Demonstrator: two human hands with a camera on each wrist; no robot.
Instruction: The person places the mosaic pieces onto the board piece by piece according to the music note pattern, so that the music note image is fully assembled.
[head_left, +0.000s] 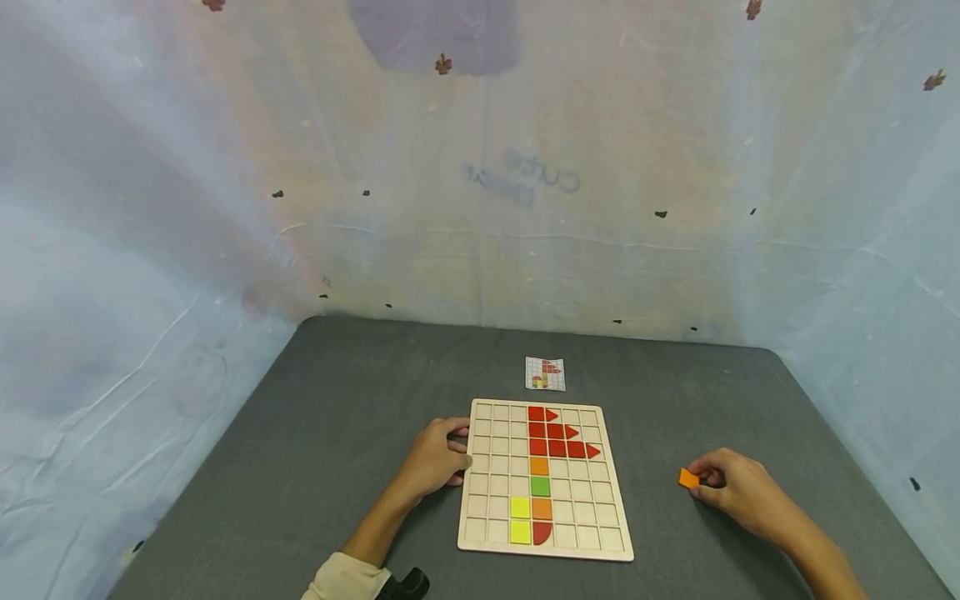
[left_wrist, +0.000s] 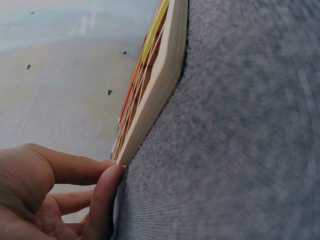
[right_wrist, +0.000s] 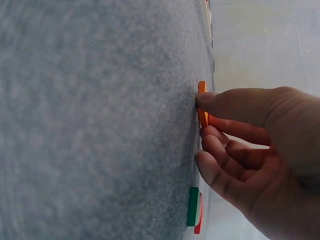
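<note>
A pale wooden grid board (head_left: 480,507) lies on the table, with red squares, red triangles, orange, green and yellow tiles and a red rounded piece in its cells. At its left edge is my left hand (head_left: 431,461); in the left wrist view the thumb and forefinger pinch the board's edge (left_wrist: 157,85). Off to the right of the board, my right hand (head_left: 742,493) pinches an orange square tile (head_left: 687,478) between thumb and fingers. The right wrist view has this orange tile (right_wrist: 202,88) standing out past the thumb, close to the cloth.
Behind the board lies a small printed card (head_left: 545,375) with a coloured grid pattern. A green tile (right_wrist: 192,206) and a red piece (right_wrist: 198,220) lie below the right hand in its wrist view. Grey cloth covers the table (head_left: 360,375); pale sheeting (head_left: 480,250) hangs around it.
</note>
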